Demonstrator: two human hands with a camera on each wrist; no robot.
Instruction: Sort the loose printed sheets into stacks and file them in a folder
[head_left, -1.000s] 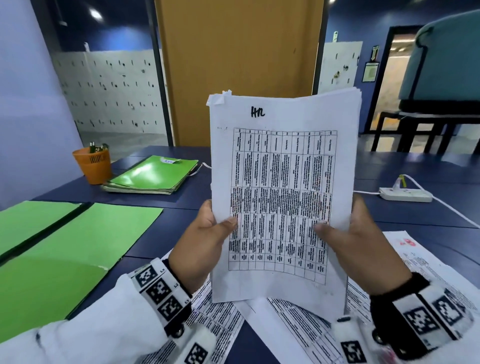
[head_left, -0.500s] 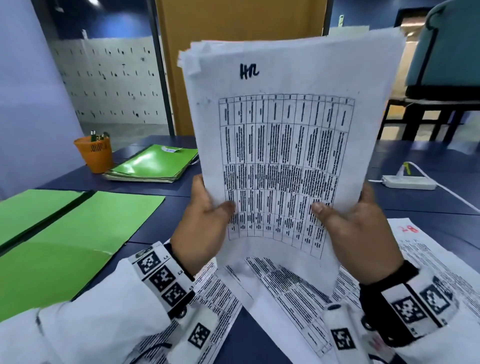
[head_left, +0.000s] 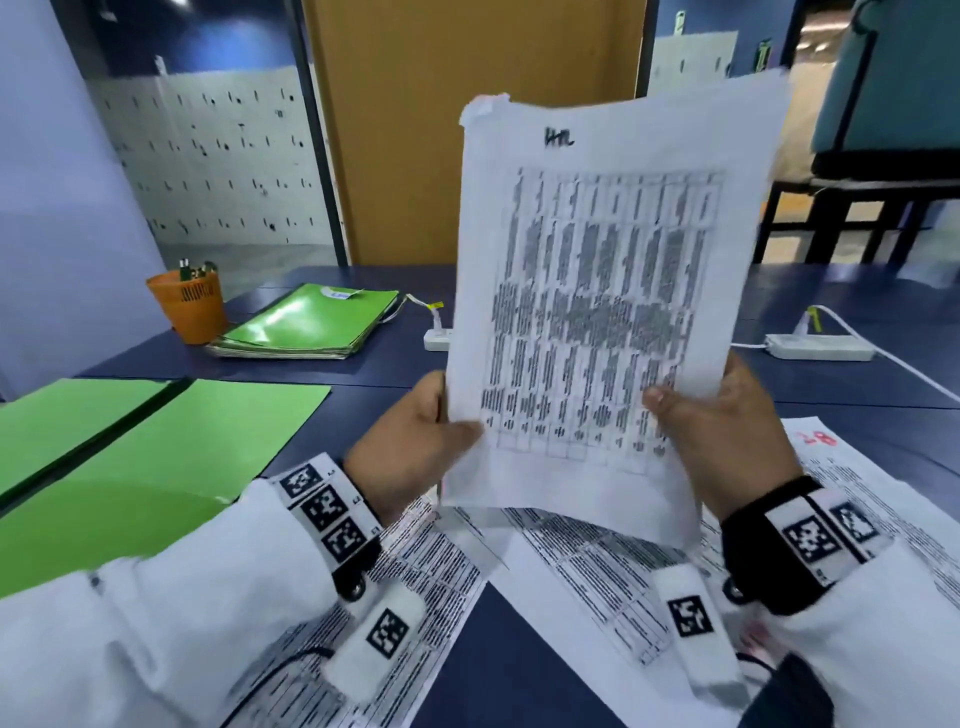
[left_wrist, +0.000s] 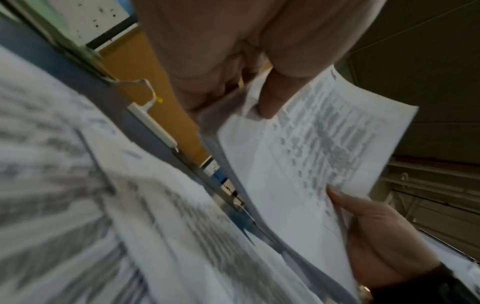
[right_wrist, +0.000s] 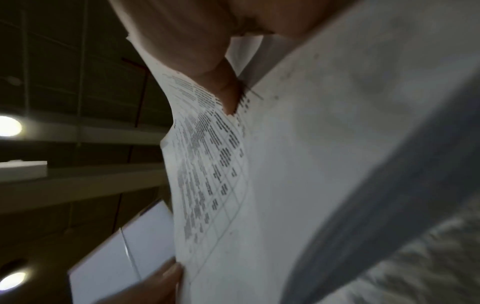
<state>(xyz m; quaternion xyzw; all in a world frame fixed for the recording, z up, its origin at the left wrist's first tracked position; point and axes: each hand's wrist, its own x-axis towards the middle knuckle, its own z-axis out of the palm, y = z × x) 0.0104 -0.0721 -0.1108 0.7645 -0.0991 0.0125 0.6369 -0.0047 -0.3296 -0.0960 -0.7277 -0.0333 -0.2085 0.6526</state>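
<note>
Tabletop (head_left: 519, 675), dark blue. Open green folder (head_left: 156, 467) lies flat at my left. Loose sheets (head_left: 597, 577) spread under my wrists. I hold a stack (head_left: 597, 291) upright above them, printed table facing me. Left hand (head_left: 410, 441) pinches its lower left edge, thumb in front, fingers behind. Right hand (head_left: 727, 436) pinches the lower right edge likewise.

Matt white paper sheets (head_left: 597, 291), glossy green card folders (head_left: 306, 322), orange plastic cup (head_left: 189, 306)
</note>
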